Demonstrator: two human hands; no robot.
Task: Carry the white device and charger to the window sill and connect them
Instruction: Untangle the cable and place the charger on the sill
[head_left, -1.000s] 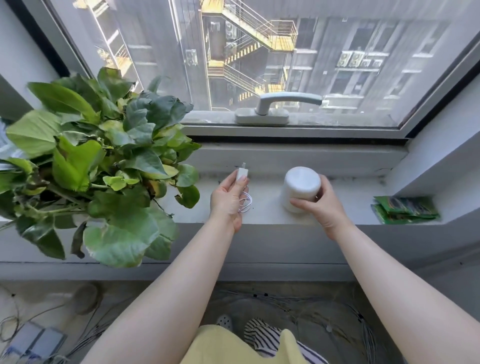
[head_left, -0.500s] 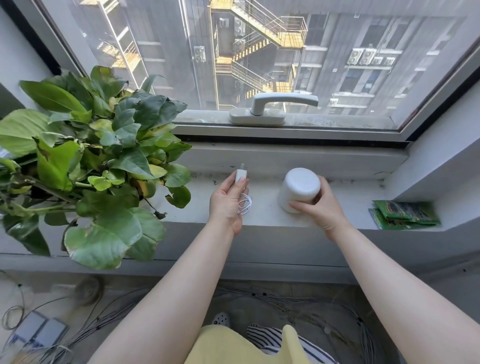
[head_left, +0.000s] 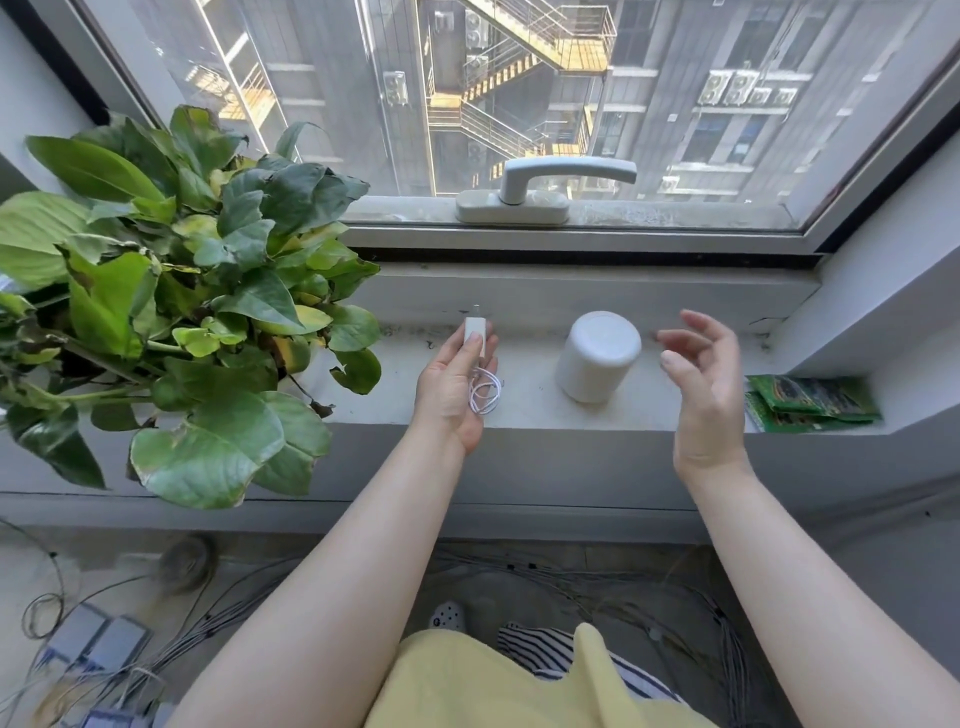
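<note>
The white device (head_left: 597, 356), a rounded cylinder, stands upright on the grey window sill (head_left: 524, 410). My right hand (head_left: 701, 384) hovers just to its right, fingers spread, touching nothing. My left hand (head_left: 454, 395) holds the white charger (head_left: 475, 332) over the sill, left of the device, plug prongs pointing toward the window. The charger's thin white cable (head_left: 485, 397) hangs in loops from my palm. Device and charger are apart, with a gap of sill between them.
A large leafy potted plant (head_left: 171, 312) fills the sill's left end, its leaves reaching close to my left hand. Green packets (head_left: 810, 402) lie at the right end. A window handle (head_left: 550, 182) sits behind the device. Cables and power strips (head_left: 93, 644) cover the floor below.
My right hand has let go of the white device and pulled back to the right, opening. The device stays standing on the sill. My left hand still holds the charger.
</note>
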